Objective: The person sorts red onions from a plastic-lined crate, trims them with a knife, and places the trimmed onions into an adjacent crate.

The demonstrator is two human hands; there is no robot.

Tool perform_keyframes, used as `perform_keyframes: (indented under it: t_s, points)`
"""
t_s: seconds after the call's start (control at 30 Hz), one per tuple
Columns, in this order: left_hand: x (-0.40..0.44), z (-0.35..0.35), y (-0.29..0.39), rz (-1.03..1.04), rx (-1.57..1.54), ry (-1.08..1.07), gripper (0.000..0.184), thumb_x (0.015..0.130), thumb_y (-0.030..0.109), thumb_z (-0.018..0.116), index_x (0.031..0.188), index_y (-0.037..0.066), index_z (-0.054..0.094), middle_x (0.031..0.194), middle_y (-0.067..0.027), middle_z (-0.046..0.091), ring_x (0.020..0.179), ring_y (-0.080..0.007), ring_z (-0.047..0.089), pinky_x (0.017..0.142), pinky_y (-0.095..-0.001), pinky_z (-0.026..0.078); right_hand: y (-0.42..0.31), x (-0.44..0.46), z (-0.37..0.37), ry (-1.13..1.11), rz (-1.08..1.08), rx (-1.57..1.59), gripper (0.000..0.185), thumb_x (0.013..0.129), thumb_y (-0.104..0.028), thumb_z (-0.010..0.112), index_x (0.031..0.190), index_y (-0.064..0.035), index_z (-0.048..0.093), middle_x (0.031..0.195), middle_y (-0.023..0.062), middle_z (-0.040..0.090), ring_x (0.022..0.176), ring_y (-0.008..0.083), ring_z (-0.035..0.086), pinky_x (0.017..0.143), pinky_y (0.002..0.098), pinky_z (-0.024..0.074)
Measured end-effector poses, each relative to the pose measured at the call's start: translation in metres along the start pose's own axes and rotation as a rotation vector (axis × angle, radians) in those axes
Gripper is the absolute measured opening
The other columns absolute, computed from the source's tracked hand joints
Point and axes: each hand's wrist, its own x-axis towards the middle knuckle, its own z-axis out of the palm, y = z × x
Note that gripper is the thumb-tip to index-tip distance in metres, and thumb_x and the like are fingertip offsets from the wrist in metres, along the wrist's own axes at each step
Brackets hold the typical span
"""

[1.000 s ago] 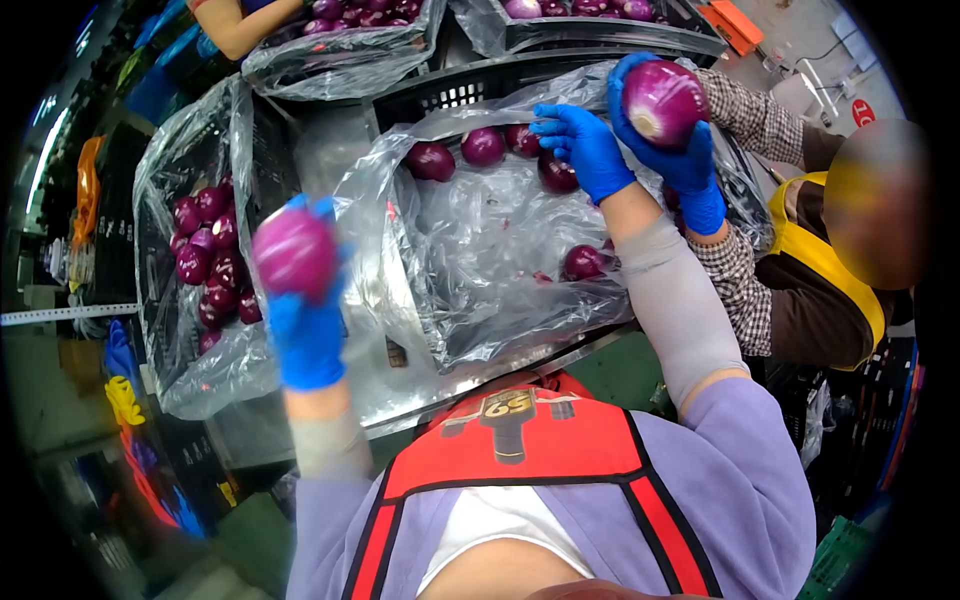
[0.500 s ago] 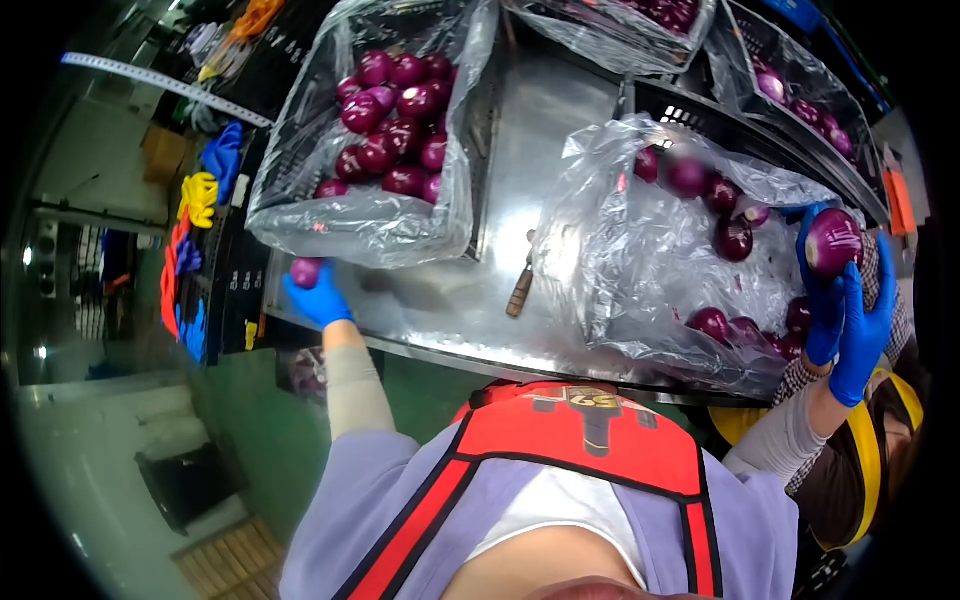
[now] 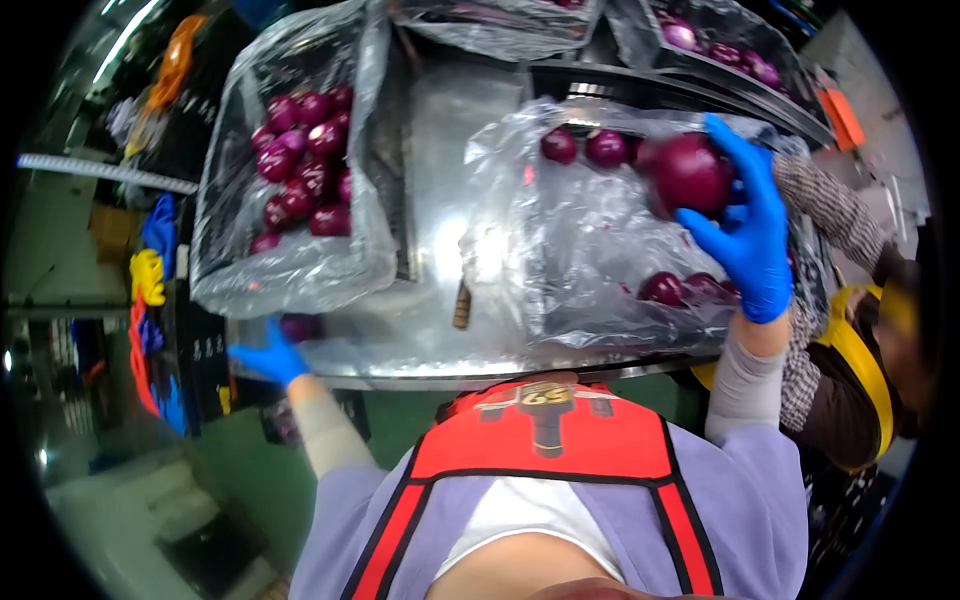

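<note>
My right hand [image 3: 750, 235], in a blue glove, is wrapped round a large peeled red onion [image 3: 690, 177], held above the right-hand crate's plastic liner [image 3: 590, 230]. Lower left, my left hand [image 3: 268, 355], gloved in blue too, has its thumb and fingers spread. Beside its fingertips a small red onion [image 3: 301, 327] rests on the metal table [image 3: 445, 150], in front of the left crate. Several more onions [image 3: 665, 289] lie in the right-hand liner. Between the crates lies a knife [image 3: 461, 305] with a wooden handle; its blade is hard to make out.
A plastic-lined crate [image 3: 210, 240] with several onions [image 3: 313, 178] stands at left. Further lined crates [image 3: 640, 50] stand along the back. At right a co-worker's checked sleeve [image 3: 830, 210] reaches toward the right-hand crate; that person's hand is mostly hidden. Coloured gloves [image 3: 147, 275] hang at far left.
My left hand has let go of the small onion and spread its fingers. The large onion has moved left and nearer in my right hand. The camera view has shifted.
</note>
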Motion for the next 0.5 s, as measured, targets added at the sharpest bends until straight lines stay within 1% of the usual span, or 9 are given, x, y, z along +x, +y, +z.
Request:
perform_keyframes:
  t_s: [0.03,0.1,0.13,0.2,0.23,0.3,0.37,0.4,0.5]
  points:
    - [0.008,-0.018,0.038,0.114,0.02,0.112,0.093,0.079,0.026,0.078,0.147,-0.003,0.021,0.153,-0.0207,0.023,0.135,-0.0321,0.034,0.114,-0.0433,0.028,-0.007,0.002,0.007,0.0,0.037,0.101,0.075,0.066,-0.002,0.077,0.135,-0.0038,0.049,0.133,0.0124,0.052,0.119,0.0235,0.053,0.102,0.0338,0.0417]
    - [0.009,-0.048,0.118,0.176,-0.339,0.069,0.082,0.084,0.015,0.072,0.147,0.0,0.023,0.151,-0.0171,0.028,0.128,-0.0306,0.041,0.11,-0.042,0.032,-0.012,0.006,0.017,-0.056,-0.051,0.125,0.078,0.065,-0.006,0.079,0.136,-0.0043,0.047,0.135,0.012,0.051,0.12,0.0228,0.052,0.102,0.034,0.0411]
    - [0.006,-0.057,0.15,0.175,-0.34,0.071,0.082,0.084,0.015,0.072,0.147,0.0,0.023,0.151,-0.0171,0.028,0.128,-0.0306,0.041,0.11,-0.042,0.032,-0.008,0.006,0.028,-0.074,-0.02,0.335,0.08,0.066,-0.012,0.081,0.137,-0.0046,0.046,0.135,0.0114,0.051,0.12,0.0223,0.052,0.102,0.0344,0.0412]
    - [-0.009,-0.066,0.211,0.482,-0.607,-0.102,0.076,0.085,0.004,0.066,0.148,0.002,0.024,0.15,-0.0126,0.031,0.122,-0.0271,0.043,0.107,-0.0397,0.033,-0.007,0.011,0.04,-0.165,0.052,0.534,0.076,0.07,-0.017,0.079,0.137,-0.0047,0.046,0.136,0.011,0.05,0.12,0.0216,0.051,0.103,0.0346,0.0399]
    - [-0.028,-0.071,0.242,0.434,-0.749,-0.248,0.078,0.081,0.002,0.066,0.148,0.003,0.025,0.148,-0.0099,0.033,0.122,-0.025,0.043,0.105,-0.037,0.032,-0.008,0.012,0.047,-0.197,0.102,0.659,0.074,0.071,-0.018,0.078,0.137,-0.0049,0.046,0.135,0.0106,0.051,0.12,0.0214,0.051,0.103,0.0346,0.0393]
    - [-0.059,-0.065,0.273,0.526,-0.872,-0.527,0.09,0.074,0.009,0.074,0.148,0.005,0.025,0.15,-0.0095,0.031,0.123,-0.0236,0.043,0.101,-0.0346,0.036,-0.013,0.02,0.058,-0.273,0.293,0.932,0.068,0.076,-0.019,0.074,0.137,-0.0049,0.046,0.133,0.0097,0.052,0.12,0.0208,0.05,0.103,0.034,0.0387]
    - [-0.09,-0.058,0.296,0.612,-0.911,-0.792,0.092,0.073,0.013,0.077,0.148,0.005,0.024,0.15,-0.0087,0.032,0.126,-0.024,0.044,0.103,-0.0386,0.037,-0.007,0.023,0.072,-0.311,0.305,0.901,0.058,0.086,-0.029,0.063,0.136,-0.004,0.046,0.129,0.0098,0.053,0.117,0.0202,0.052,0.099,0.0331,0.0421]
    - [-0.104,-0.055,0.306,0.666,-0.905,-0.902,0.098,0.071,0.016,0.08,0.149,0.005,0.023,0.15,-0.0093,0.031,0.126,-0.0243,0.044,0.103,-0.0384,0.038,-0.005,0.023,0.079,-0.337,0.412,1.05,0.058,0.088,-0.032,0.061,0.136,-0.004,0.046,0.129,0.0097,0.054,0.116,0.0203,0.053,0.098,0.0339,0.0437]
    - [-0.137,-0.042,0.331,0.71,-0.911,-1.059,0.105,0.067,0.017,0.083,0.15,0.004,0.018,0.151,-0.0106,0.029,0.125,-0.0247,0.046,0.104,-0.0394,0.038,0.002,0.018,0.096,-0.369,0.648,1.307,0.056,0.092,-0.044,0.054,0.134,-0.0073,0.049,0.124,0.0082,0.058,0.113,0.018,0.056,0.094,0.0357,0.0467]
